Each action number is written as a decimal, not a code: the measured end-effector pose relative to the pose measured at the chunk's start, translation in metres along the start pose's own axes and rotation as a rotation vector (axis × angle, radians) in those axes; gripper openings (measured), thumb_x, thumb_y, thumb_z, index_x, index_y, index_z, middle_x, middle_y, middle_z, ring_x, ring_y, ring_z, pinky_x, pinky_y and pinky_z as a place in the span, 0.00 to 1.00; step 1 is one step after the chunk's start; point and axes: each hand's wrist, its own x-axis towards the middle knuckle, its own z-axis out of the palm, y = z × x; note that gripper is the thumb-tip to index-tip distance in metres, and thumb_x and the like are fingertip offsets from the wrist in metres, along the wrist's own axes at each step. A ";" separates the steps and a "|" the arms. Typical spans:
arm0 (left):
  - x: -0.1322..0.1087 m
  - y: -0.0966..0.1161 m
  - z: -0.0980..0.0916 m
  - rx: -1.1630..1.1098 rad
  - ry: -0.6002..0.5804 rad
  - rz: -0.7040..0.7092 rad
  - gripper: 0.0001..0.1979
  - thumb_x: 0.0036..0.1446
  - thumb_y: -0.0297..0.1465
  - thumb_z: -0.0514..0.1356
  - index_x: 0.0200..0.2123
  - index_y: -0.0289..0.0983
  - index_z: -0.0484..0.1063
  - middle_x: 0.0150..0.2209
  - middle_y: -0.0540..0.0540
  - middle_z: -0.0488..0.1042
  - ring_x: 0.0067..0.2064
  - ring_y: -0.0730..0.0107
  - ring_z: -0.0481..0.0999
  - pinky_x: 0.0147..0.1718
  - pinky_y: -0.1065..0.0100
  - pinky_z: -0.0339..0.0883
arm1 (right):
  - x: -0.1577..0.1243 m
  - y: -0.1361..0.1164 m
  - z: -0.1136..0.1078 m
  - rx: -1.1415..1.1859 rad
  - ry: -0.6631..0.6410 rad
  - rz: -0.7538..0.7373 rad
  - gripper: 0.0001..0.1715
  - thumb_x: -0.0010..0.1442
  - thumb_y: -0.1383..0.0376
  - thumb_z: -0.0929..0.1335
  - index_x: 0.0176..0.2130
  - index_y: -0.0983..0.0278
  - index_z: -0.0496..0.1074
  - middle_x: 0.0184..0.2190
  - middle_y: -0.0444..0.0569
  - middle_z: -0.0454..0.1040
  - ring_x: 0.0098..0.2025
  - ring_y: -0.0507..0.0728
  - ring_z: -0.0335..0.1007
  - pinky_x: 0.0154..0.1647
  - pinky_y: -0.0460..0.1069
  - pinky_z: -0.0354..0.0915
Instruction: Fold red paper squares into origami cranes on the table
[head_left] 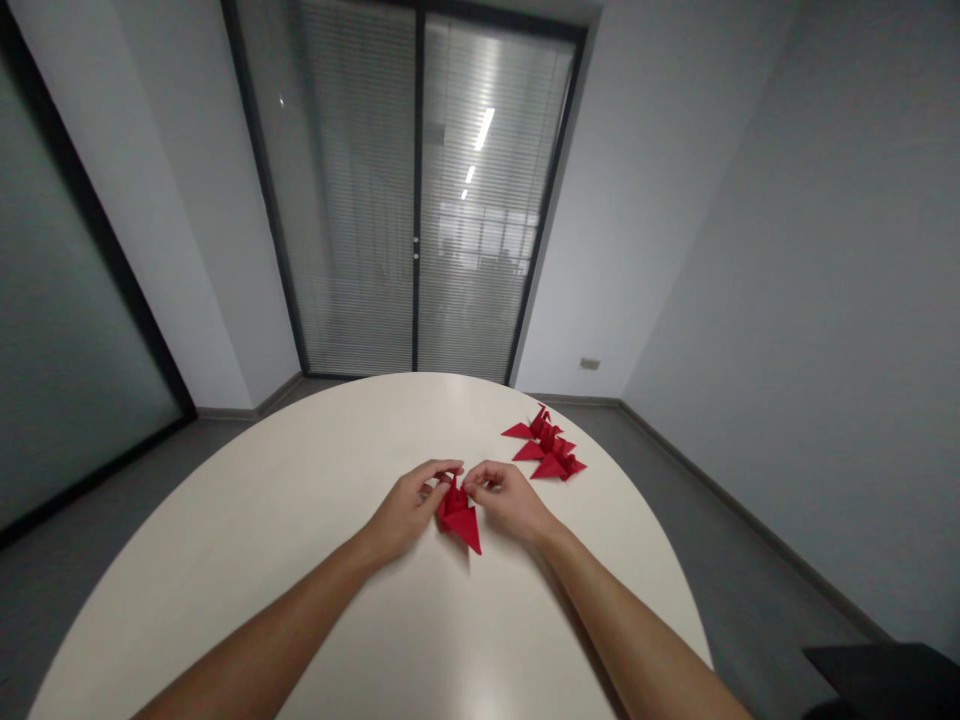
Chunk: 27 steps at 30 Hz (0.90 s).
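Observation:
Between my two hands is a red origami crane (pixel 459 518), held just over the middle of the table, with one pointed wing angled down toward me. My left hand (pixel 411 505) pinches its left side between thumb and fingers. On the other side, my right hand (pixel 504 492) has thumb and forefinger closed at the crane's upper right part. The fingertips partly cover the crane's upper folds.
A round cream table (pixel 300 520) fills the lower view. Several finished red paper cranes (pixel 551 450) stand in a row near its right far edge. Beyond are a glass door with blinds (pixel 360 220) and grey walls. A black object (pixel 885 675) sits at lower right.

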 end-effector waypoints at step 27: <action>-0.003 0.006 -0.010 0.007 -0.079 0.044 0.05 0.55 0.32 0.63 0.34 0.37 0.75 0.36 0.46 0.78 0.38 0.66 0.76 0.36 0.68 0.67 | 0.001 0.012 -0.003 0.171 -0.106 -0.018 0.09 0.57 0.61 0.71 0.33 0.65 0.74 0.28 0.44 0.75 0.31 0.53 0.69 0.38 0.49 0.63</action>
